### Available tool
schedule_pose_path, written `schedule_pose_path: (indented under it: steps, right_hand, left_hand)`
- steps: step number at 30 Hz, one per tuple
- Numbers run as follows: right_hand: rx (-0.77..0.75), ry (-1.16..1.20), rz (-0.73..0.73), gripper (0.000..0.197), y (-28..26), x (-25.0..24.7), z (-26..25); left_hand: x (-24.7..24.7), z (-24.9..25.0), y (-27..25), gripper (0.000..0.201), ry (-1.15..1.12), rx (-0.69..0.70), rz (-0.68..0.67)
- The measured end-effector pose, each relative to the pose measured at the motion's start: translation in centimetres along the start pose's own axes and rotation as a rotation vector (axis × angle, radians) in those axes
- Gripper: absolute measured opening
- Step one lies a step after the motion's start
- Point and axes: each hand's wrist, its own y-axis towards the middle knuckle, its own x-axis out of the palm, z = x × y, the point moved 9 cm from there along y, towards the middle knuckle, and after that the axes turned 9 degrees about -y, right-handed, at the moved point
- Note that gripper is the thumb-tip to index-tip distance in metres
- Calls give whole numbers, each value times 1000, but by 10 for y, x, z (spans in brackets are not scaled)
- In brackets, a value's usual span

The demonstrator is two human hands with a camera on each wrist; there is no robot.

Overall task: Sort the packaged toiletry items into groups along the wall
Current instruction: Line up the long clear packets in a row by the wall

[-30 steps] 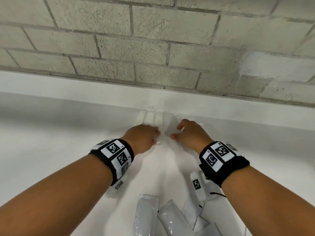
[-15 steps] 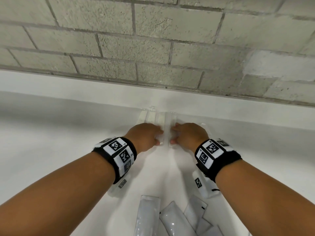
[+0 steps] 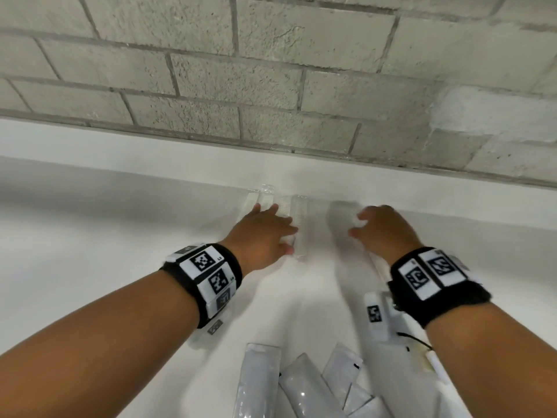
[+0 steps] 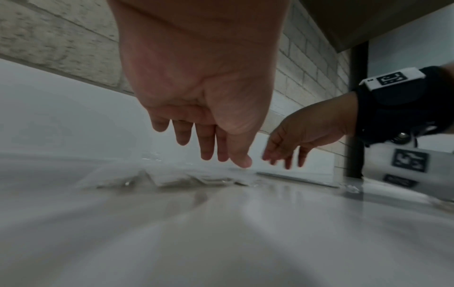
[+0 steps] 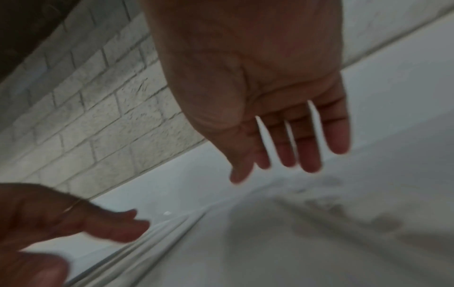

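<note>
Packets [image 3: 298,224] in clear wrap lie side by side at centre frame of the head view, their far ends against the white ledge [image 3: 120,152] under the brick wall [image 3: 271,70]; this row is judged to be one sorted group, set parallel so that like lies with like. Left hand [image 3: 265,233], fingers spread and straight, lies over the row's left part; the left wrist view shows the fingertips [image 4: 242,162] low over the packets without gripping, probably to square them. Right hand [image 3: 382,230], also spread and holding nothing, hovers right of the row over a blurred clear packet [image 3: 340,215] that sits apart, perhaps the start of a second group. More packets [image 3: 301,387], opaque white, lie in a loose heap at lower centre on the table [image 3: 90,251], judged unsorted. Both wrist views are motion-blurred, so contact with the wrap cannot be confirmed.
</note>
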Motion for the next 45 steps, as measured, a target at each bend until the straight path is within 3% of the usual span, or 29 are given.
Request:
schedule_pose_path:
  steps: [4,8,13,17,19,23,25,27,28,31,33,37,39,45]
  right_hand:
    - [175,-159,-233,46,-15,19,37]
    - [192,-148,-239,38,-13,27,35]
    - [218,-126,-259,48,-13,24,38]
    - [227,-21,-308,23,-12,30,40]
    - [195,39,-211,14,-10,24,35]
    - [75,312,-41,37,-10,10,3]
    - [10,277,2,37,-10,5,-7]
    - [-50,136,54,23,-9,0,-9]
    - [-70,81,36,16,-10,3,-7]
    - [-139,-138,-130,57,-11,30,-8]
    - [-209,-240,-153,64,-13,38,-20]
    - [-275,-141,-137,75,-18,34,-46]
    - [-253,-23,-107,71,-17,24,-48]
    - [-291,-157,-187,60,-21,32,-47]
  left_hand:
    - [14,17,3,53,56,43,-99]
    - [13,20,7,46,50,15,-87]
    - [11,10,10,46,-19,-63,-64]
    - [15,11,7,48,-62,-55,-66]
    - [15,10,6,47,-71,-41,-54]
    - [9,13,5,48,-61,-3,7]
    - [8,16,6,48,-59,3,9]
    - [10,17,6,46,-39,2,-8]
    - [11,17,5,45,-21,2,-15]
    - [11,16,2,41,-8,-10,-30]
    - [10,17,2,42,-6,-13,-27]
    - [8,15,3,45,-53,-49,-4]
    - [9,14,3,47,-65,-52,4]
    - [12,16,4,45,-50,-42,-6]
